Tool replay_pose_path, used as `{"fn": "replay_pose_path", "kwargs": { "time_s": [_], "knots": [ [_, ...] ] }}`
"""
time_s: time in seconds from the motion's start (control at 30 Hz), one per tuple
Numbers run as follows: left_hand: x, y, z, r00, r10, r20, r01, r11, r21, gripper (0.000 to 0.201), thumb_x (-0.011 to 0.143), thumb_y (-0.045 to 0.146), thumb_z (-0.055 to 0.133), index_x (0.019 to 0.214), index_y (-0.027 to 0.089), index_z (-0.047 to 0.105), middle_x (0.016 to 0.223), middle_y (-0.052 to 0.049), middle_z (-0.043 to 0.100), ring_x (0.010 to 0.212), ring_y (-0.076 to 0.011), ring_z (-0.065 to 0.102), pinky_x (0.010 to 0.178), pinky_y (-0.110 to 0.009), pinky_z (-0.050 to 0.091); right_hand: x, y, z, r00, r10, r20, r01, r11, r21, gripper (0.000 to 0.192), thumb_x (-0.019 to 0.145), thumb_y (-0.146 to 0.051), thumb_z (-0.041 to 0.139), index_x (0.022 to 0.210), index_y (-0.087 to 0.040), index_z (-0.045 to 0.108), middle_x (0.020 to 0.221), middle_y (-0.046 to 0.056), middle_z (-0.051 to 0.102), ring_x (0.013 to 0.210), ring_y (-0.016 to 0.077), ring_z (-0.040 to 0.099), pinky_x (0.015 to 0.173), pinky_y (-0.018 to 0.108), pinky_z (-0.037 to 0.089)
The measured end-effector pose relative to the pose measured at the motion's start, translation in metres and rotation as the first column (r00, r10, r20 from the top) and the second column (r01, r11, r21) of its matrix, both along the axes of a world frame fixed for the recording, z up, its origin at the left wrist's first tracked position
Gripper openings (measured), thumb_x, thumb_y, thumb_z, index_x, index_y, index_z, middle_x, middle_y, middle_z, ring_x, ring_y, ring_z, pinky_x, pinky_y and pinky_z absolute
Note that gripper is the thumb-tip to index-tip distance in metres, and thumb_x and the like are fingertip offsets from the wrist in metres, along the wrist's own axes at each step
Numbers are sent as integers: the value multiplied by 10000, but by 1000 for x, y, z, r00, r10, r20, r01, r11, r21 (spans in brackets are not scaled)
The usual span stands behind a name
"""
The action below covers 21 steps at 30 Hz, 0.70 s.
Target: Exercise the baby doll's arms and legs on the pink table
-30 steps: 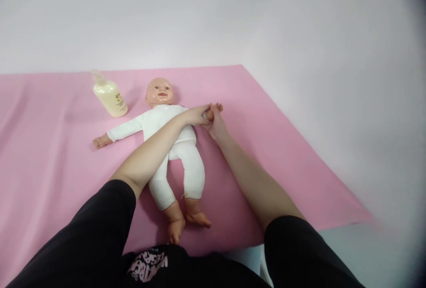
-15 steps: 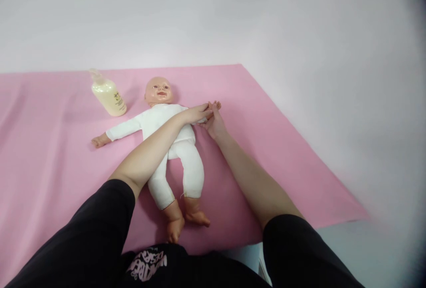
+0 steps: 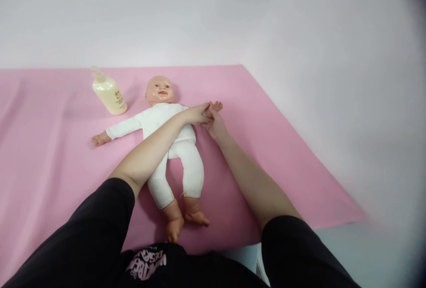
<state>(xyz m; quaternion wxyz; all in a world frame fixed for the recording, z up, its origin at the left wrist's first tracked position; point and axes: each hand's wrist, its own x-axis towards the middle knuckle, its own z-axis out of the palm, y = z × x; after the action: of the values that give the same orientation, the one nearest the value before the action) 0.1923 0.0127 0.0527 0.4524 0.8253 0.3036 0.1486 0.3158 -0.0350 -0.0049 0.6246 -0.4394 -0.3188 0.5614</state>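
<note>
A baby doll [image 3: 156,121] in a white suit lies face up on a pink sheet [image 3: 266,146], head away from me and feet toward me. My left hand [image 3: 196,114] reaches across the doll's chest and rests on its arm on the right side of the picture. My right hand [image 3: 214,126] grips the same arm near the wrist, just below the doll's small hand [image 3: 216,106]. The doll's other arm stretches out to the left.
A cream pump bottle [image 3: 108,93] stands on the sheet to the left of the doll's head. A plain white wall rises behind. The sheet's right edge runs diagonally, with pale floor beyond it. My black sleeves fill the bottom of the picture.
Both hands stay on the doll's arm, with only slight sliding along it. The view shifts a little.
</note>
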Motion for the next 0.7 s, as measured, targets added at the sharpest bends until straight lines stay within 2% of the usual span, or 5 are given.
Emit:
{"fn": "replay_pose_path", "kwargs": {
  "time_s": [0.13, 0.23, 0.4, 0.6, 0.7],
  "knots": [
    [0, -4, 3, 1000, 11, -14, -11, 1000, 1, 562, 914, 342, 609, 1394, 71, 500, 1306, -206, 689, 1095, -297, 702, 909, -375, 562, 1, 0, 2, 999, 33, -32, -33, 999, 6, 719, 872, -790, 520, 1433, -342, 555, 1328, 60, 692, 934, 225, 711, 671, 344, 601],
    [4, -3, 2, 999, 41, -30, -42, 998, -41, 508, 1014, 418, 445, 1404, 99, 512, 1350, -195, 683, 1175, -305, 686, 944, -387, 561, 2, 0, 2, 997, 28, -67, -28, 1000, -1, 764, 839, -852, 497, 1440, -383, 549, 1419, 44, 643, 991, 245, 714, 641, 347, 593],
    [9, 3, -3, 997, -3, 73, 4, 1000, -22, 515, 1054, 381, 303, 1417, 92, 527, 1554, -181, 555, 1465, -228, 513, 1220, -301, 352, 7, 0, 1, 995, 46, -84, -45, 999, 8, 638, 835, -687, 651, 1403, -409, 571, 1398, 15, 636, 1005, 226, 706, 701, 361, 619],
    [7, 6, -6, 998, -13, 63, 13, 1000, 5, 533, 1051, 378, 321, 1500, 137, 476, 1609, -144, 507, 1492, -213, 487, 1232, -346, 351, 14, 3, -4, 986, 109, -126, -104, 994, 43, 582, 843, -517, 685, 1398, -378, 578, 1328, 14, 670, 955, 212, 702, 715, 367, 626],
    [7, 4, -3, 997, -39, 59, 37, 998, 42, 536, 1063, 332, 270, 1519, 151, 486, 1626, -118, 490, 1509, -192, 464, 1241, -330, 340, 13, 3, -6, 987, 117, -108, -113, 993, 43, 650, 806, -408, 718, 1433, -414, 546, 1350, -15, 668, 886, 179, 695, 667, 329, 618]
  ]
}}
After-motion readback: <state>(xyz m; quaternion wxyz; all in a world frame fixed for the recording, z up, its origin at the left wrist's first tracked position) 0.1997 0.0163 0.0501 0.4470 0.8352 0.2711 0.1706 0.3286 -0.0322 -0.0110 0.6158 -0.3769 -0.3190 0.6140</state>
